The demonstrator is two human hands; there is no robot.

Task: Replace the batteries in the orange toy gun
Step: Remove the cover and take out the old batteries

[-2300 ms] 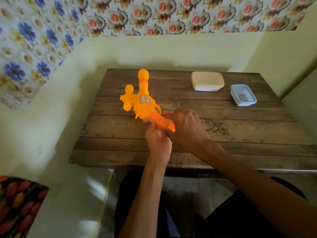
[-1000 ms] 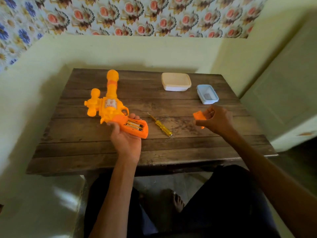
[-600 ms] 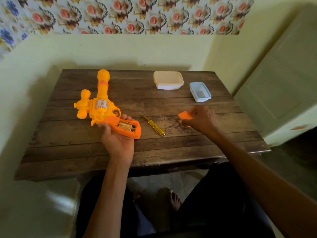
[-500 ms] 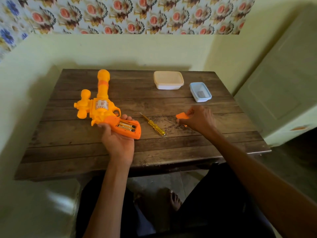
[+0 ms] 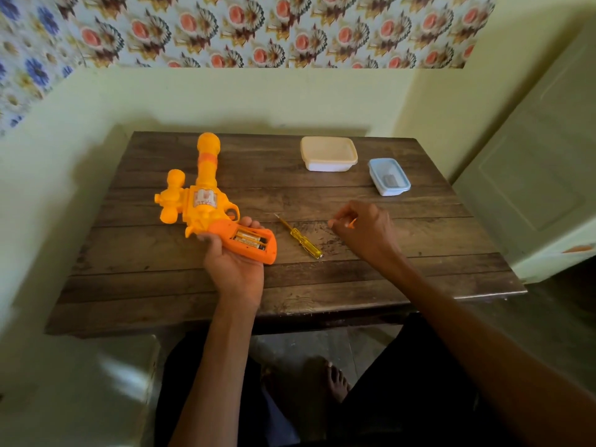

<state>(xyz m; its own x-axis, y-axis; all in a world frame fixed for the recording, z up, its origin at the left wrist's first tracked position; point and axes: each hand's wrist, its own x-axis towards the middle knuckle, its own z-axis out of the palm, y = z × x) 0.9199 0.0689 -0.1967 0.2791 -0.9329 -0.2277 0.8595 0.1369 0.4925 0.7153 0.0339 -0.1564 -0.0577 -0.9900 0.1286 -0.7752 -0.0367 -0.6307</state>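
Note:
The orange toy gun (image 5: 202,201) lies on the wooden table (image 5: 419,240) with its barrel pointing away from me. My left hand (image 5: 233,262) grips its darker orange handle from below. The battery compartment (image 5: 250,240) in the handle is uncovered, and batteries show inside. My right hand (image 5: 362,232) hovers low over the table to the right, fingers curled around the small orange battery cover (image 5: 352,222), of which only a sliver shows. A yellow-handled screwdriver (image 5: 300,237) lies on the table between my hands.
A cream lidded container (image 5: 329,153) stands at the back of the table. A small blue-rimmed tub (image 5: 389,176) with something grey inside sits to its right. Walls close in behind and on the left. A pale door is on the right.
My right hand pulled the orange cover off the handle, carried it right and lowered it toward the table. The compartment now lies uncovered. My left hand kept hold of the handle.

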